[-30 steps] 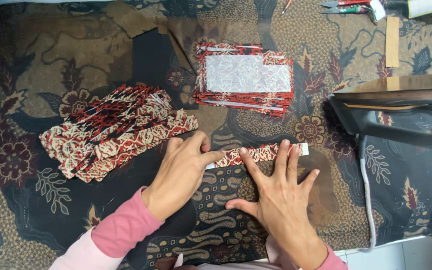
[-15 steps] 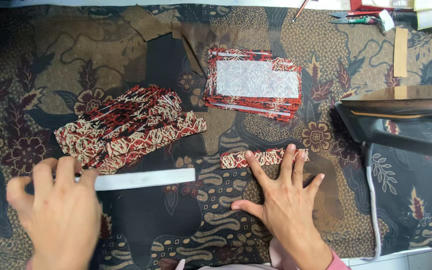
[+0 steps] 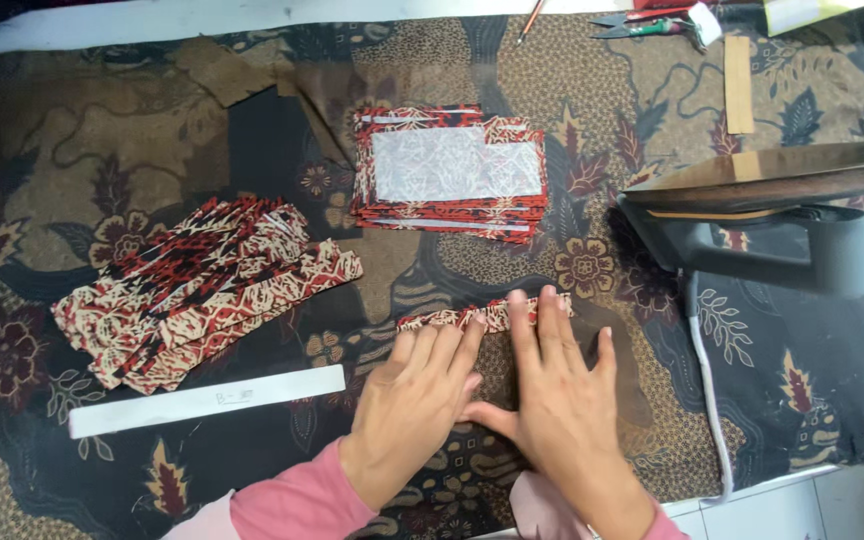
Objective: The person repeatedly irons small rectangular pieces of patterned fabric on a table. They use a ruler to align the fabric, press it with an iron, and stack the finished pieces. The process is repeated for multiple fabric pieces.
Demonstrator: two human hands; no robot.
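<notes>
— Where were the hands?

— Both flat on the patterned table cloth (image 3: pixel 72 150), side by side, thumbs nearly touching. Left hand (image 3: pixel 414 395) spread open, fingers straight, fingertips pressed on the left part of a narrow folded strip of red-and-cream batik (image 3: pixel 482 316). Right hand (image 3: pixel 560 400) likewise open and flat, fingertips on the right part of the same strip. Nothing gripped by either, only pressed down.

— And the strip itself?

— Lay crosswise just beyond the fingertips, near the middle of the table, below the stack.

— Which stack?

— A neat rectangular stack of red batik pieces (image 3: pixel 449 172) farther back, topped by a pale white rectangle. Well apart from the hands.

— Anything to the left?

— A loose fanned pile of long red-and-cream strips (image 3: pixel 202 285), set on a slant. Just below it, a long white flat ruler-like bar (image 3: pixel 207 400) with a small mark too faint to make out.

— To the right?

— A dark iron (image 3: pixel 762 225) tipped on its side, its white cord (image 3: pixel 709 390) trailing toward the table edge. Farther back, a tan cardboard strip (image 3: pixel 738 85) upright along the cloth, and small snips with a red handle (image 3: pixel 652 20) at the far edge.
</notes>
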